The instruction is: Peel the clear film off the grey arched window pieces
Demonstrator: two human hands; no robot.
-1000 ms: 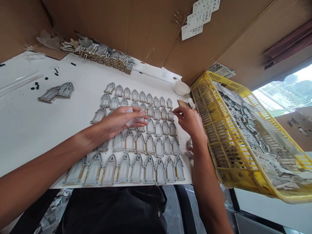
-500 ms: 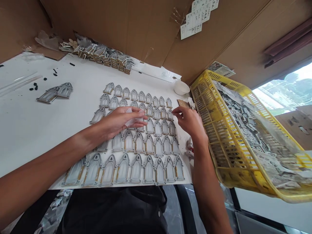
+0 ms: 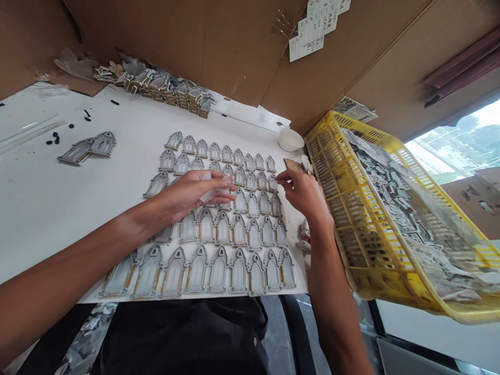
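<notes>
Rows of small grey arched window frames (image 3: 223, 229) with pale panes lie on the white table. My left hand (image 3: 195, 192) is over the middle rows, fingers curled round thin translucent white sheets (image 3: 211, 194); how many sheets there are I cannot tell. At the right end of the third row, my right hand (image 3: 302, 192) has its thumb and fingertips pinched together beside an arched frame (image 3: 272, 183). Whatever sits between those fingertips is too small to make out. My left hand and forearm hide some frames in the middle rows.
A yellow plastic crate (image 3: 339, 208) full of grey parts stands on the right. Near it are a white bowl (image 3: 291, 139) and a small red-and-white object (image 3: 304, 237). Stacked frames (image 3: 167, 88) line the cardboard wall (image 3: 175, 36). Two loose frames (image 3: 89, 148) lie left.
</notes>
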